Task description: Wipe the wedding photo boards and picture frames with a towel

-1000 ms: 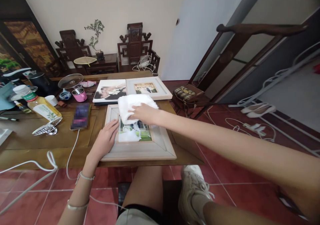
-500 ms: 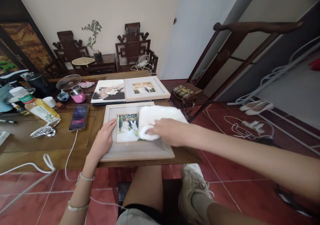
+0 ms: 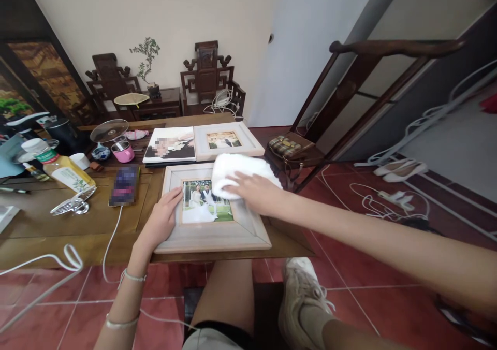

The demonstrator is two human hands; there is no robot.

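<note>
A pale wooden picture frame (image 3: 213,238) lies flat near the front edge of the table, with a wedding photo (image 3: 205,205) behind its inner border. My left hand (image 3: 165,218) rests on the frame's left border, fingers stretched out flat. In my right hand (image 3: 254,190) is a folded white fluffy cloth (image 3: 236,169), pressed on the frame's upper right part. The cloth covers the photo's top right corner and some of the border. My right fingers lie over the cloth; the thumb is partly hidden.
Behind lie another framed photo (image 3: 229,128) and a photo panel (image 3: 169,148). Left on the table (image 3: 116,236) are a phone (image 3: 124,184) with a white cable, a hair claw clip (image 3: 73,202), a bottle (image 3: 64,169) and a pink cup (image 3: 122,152). A wooden chair (image 3: 349,88) stands right.
My right hand and the cloth have moved up and slightly left over the frame, uncovering more of the photo's lower right. My left hand stays on the left border.
</note>
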